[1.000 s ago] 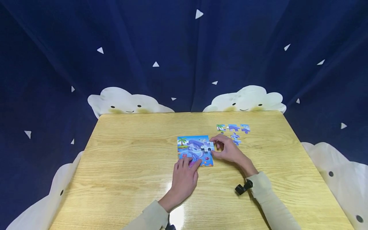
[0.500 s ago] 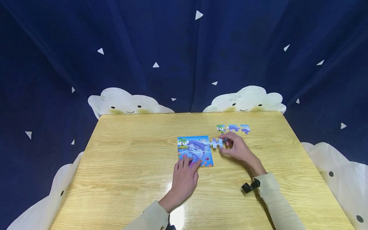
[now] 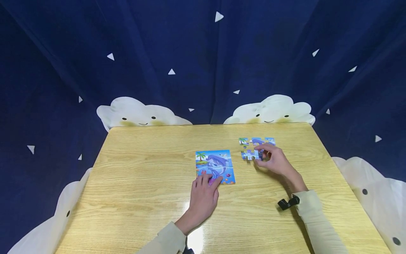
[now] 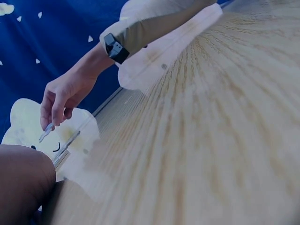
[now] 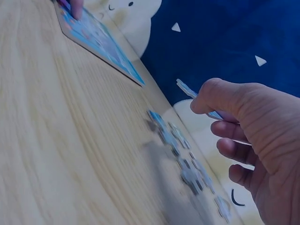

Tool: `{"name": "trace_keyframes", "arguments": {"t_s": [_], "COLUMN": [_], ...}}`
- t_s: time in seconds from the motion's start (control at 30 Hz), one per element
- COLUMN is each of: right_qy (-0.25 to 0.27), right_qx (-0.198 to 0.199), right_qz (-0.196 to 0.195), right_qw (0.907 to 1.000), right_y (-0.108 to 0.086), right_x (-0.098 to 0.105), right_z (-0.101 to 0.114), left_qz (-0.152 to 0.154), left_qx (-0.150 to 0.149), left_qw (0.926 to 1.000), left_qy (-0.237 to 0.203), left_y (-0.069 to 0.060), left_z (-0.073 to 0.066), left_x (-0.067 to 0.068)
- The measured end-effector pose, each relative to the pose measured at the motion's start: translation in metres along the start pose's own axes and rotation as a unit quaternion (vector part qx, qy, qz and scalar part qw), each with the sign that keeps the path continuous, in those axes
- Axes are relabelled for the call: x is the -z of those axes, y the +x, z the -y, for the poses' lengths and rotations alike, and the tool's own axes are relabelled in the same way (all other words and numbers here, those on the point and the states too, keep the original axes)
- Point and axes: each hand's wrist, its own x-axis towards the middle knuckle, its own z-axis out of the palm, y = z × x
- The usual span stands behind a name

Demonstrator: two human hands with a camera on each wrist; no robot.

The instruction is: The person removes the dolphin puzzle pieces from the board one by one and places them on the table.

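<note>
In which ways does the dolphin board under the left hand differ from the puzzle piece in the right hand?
The dolphin board is clearly larger than the puzzle piece. The board has straight edges; the piece has a notched outline. The board lies on the table beneath the left hand, while the piece is pinched above it by the right hand. Both show some blue.
</note>
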Motion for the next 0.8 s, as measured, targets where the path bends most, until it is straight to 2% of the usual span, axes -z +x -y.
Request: {"name": "trace_keyframes", "arguments": {"t_s": [0.47,0.7,0.8], "right_qy": [0.018,0.036,0.028], "right_qx": [-0.021,-0.066,-0.078], "right_qz": [-0.019,-0.031,-0.035], "right_qw": [0.9994,0.9967,0.996], "right_y": [-0.012,-0.019,-0.021], "right_x": [0.029,0.038,0.04], "right_z": [-0.021,-0.038,-0.045], "left_qz": [-0.01,-0.003,-0.002], "left_qx": [-0.003,-0.002,-0.003], "left_qw": [0.9999,1.0,1.0], "left_qy": [-0.007,-0.003,-0.001], "left_y": [0.0,0.0,0.0], "left_z": [0.0,0.0,0.0], "left_x": [0.0,0.0,0.0]}}
